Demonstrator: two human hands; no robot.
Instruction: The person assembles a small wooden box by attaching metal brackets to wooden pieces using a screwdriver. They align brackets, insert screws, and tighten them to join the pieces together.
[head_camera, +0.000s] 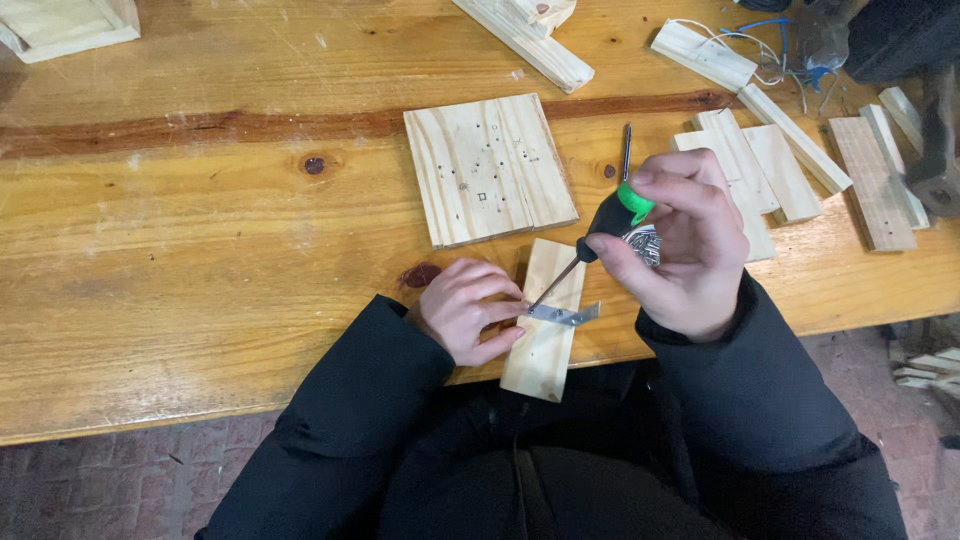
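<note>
Pinning the thin, stiff metal bracket (565, 315) on a light wood strip (545, 340) at the table's (200, 250) near edge, the left hand (465, 310) presses with fingers together (best held flat); the right hand (685, 245) is clamped on a screwdriver (605, 225).

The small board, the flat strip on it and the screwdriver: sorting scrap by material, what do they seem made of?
Small board: pale, seemingly unfinished softwood, grain visible. Flat strip: looks like bare metal, grey and shiny. Screwdriver: thin metal shaft; black and green handle, probably plastic or rubber.

Right hand (680, 245) hides the small patterned object (643, 243).
</note>
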